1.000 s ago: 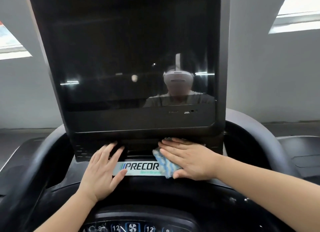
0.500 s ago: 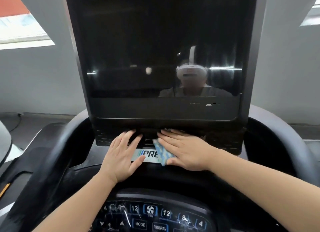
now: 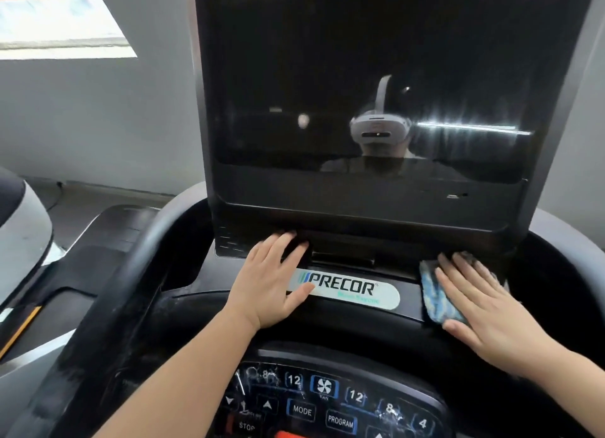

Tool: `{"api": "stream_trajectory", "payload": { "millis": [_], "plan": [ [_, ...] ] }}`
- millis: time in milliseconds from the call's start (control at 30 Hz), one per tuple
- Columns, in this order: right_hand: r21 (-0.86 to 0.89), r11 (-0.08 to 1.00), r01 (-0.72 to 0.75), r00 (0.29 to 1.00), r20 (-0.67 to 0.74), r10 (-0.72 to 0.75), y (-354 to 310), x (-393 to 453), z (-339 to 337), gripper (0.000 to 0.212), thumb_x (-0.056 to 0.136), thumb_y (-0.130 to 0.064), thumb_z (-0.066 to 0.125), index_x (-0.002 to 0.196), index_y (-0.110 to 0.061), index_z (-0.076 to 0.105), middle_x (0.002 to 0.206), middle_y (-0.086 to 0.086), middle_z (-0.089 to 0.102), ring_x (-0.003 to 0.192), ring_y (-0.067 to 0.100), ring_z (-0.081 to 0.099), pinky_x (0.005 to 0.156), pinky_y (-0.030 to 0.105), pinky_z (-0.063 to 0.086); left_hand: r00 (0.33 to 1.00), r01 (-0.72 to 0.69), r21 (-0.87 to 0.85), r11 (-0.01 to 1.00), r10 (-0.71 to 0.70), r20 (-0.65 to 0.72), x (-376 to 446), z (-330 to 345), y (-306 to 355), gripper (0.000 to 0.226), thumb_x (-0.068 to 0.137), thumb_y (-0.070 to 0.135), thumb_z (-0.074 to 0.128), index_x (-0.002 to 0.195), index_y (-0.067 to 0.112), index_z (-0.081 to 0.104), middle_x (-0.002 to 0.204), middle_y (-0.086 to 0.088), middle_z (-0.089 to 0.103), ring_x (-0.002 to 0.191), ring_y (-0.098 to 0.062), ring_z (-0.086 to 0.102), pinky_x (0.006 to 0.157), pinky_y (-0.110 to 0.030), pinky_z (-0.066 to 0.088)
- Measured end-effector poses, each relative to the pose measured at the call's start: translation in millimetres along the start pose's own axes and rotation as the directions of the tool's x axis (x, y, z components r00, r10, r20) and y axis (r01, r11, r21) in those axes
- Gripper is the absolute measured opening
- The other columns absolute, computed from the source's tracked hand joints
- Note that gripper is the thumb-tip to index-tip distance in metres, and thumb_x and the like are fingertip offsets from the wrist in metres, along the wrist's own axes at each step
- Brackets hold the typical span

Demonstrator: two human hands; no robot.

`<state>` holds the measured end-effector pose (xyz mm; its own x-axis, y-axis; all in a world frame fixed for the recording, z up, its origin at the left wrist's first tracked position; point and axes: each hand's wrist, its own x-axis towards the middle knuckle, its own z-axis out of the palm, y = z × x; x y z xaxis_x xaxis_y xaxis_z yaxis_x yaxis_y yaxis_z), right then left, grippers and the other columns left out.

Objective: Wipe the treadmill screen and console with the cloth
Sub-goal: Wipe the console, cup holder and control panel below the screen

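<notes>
Right hand (image 3: 484, 310) is lying flat, fingers straight, pressing the blue cloth (image 3: 438, 298) onto the console ledge (image 3: 209, 283), right of the PRECOR label (image 3: 347, 288), just below the screen's bottom edge. Cloth is mostly covered by the hand; only its left part is showing. Left hand (image 3: 271, 282) is resting open on the ledge, thumb touching the label's left end. Screen (image 3: 366, 87) is dark, reflecting a headset. Keypad (image 3: 327, 405) is sitting nearest the camera.

Left grip (image 3: 274, 282) flat, fingers spread; right grip (image 3: 474, 301) flat, pressing.
</notes>
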<state>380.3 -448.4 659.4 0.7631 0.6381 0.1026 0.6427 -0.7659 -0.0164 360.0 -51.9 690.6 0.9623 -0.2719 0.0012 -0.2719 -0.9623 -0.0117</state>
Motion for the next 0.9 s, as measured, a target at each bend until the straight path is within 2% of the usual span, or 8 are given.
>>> {"api": "stream_trajectory", "payload": {
  "millis": [167, 300, 500, 600, 700, 800, 900],
  "plan": [
    [-0.059, 0.982, 0.181, 0.984, 0.007, -0.181, -27, 55, -8, 0.079, 0.101, -0.063, 0.021, 0.151, -0.003, 0.035, 0.159, 0.013, 0.031, 0.152, 0.027, 0.015, 0.12, 0.043, 0.013, 1.0, -0.007, 0.021, 1.0, 0.007, 0.01, 3, 2, 2, 0.072, 0.097, 0.063, 0.025, 0.146, 0.015, 0.047, 0.15, -0.011, 0.039, 0.139, -0.032, 0.036, 0.113, -0.052, 0.037],
    [-0.027, 0.978, 0.207, 0.977, 0.066, -0.205, -44, 79, -5, 0.082, 0.101, -0.067, 0.017, 0.154, -0.006, 0.032, 0.162, 0.01, 0.025, 0.152, 0.024, 0.015, 0.12, 0.042, 0.012, 1.0, 0.0, 0.02, 1.0, 0.0, 0.03, 1, 3, 1, 0.076, 0.098, 0.065, 0.015, 0.147, 0.015, 0.046, 0.152, -0.011, 0.039, 0.14, -0.033, 0.035, 0.113, -0.054, 0.036],
    [0.017, 0.999, 0.034, 0.999, -0.007, -0.034, -21, 21, 5, 0.079, 0.101, -0.065, 0.021, 0.155, -0.007, 0.023, 0.163, 0.009, 0.019, 0.154, 0.022, 0.003, 0.121, 0.043, 0.01, 1.0, -0.006, 0.015, 1.0, 0.006, -0.011, -1, 5, 0, 0.071, 0.098, 0.061, 0.025, 0.147, 0.014, 0.047, 0.153, -0.011, 0.039, 0.141, -0.032, 0.033, 0.115, -0.051, 0.033],
    [0.063, 0.994, -0.085, 0.996, 0.006, 0.084, -6, -16, 9, 0.077, 0.102, -0.064, 0.021, 0.157, -0.01, 0.018, 0.164, 0.011, 0.018, 0.154, 0.022, 0.002, 0.122, 0.041, 0.008, 1.0, -0.011, 0.01, 1.0, 0.011, -0.019, -1, 4, 0, 0.071, 0.098, 0.061, 0.024, 0.146, 0.014, 0.047, 0.153, -0.012, 0.039, 0.141, -0.032, 0.033, 0.115, -0.051, 0.033],
    [0.13, 0.973, -0.189, 0.982, 0.027, 0.187, -2, -48, 14, 0.076, 0.102, -0.063, 0.023, 0.158, -0.011, 0.017, 0.167, 0.008, 0.013, 0.154, 0.025, 0.005, 0.123, 0.038, 0.004, 1.0, -0.01, -0.008, 1.0, 0.01, -0.014, -1, 2, -1, 0.073, 0.098, 0.062, 0.021, 0.146, 0.014, 0.047, 0.152, -0.012, 0.04, 0.14, -0.032, 0.033, 0.114, -0.051, 0.034],
    [0.2, 0.933, -0.3, 0.953, 0.034, 0.3, -9, -73, 16, 0.073, 0.101, -0.063, 0.024, 0.16, -0.025, 0.003, 0.168, -0.004, 0.001, 0.154, 0.021, 0.003, 0.123, 0.033, 0.001, 1.0, -0.009, -0.018, 1.0, 0.009, 0.003, -2, 0, -1, 0.075, 0.098, 0.064, 0.017, 0.146, 0.016, 0.047, 0.152, -0.012, 0.04, 0.141, -0.032, 0.034, 0.115, -0.05, 0.033],
    [0.191, 0.894, -0.405, 0.914, 0.083, 0.397, -16, -101, 21, 0.078, 0.1, -0.066, 0.022, 0.16, -0.017, 0.011, 0.168, -0.007, -0.001, 0.154, 0.019, 0.003, 0.123, 0.032, 0.002, 1.0, -0.011, -0.023, 1.0, 0.011, 0.005, -2, -2, -1, 0.074, 0.098, 0.064, 0.02, 0.146, 0.016, 0.047, 0.152, -0.012, 0.041, 0.14, -0.032, 0.035, 0.115, -0.05, 0.034]
  ]
}}
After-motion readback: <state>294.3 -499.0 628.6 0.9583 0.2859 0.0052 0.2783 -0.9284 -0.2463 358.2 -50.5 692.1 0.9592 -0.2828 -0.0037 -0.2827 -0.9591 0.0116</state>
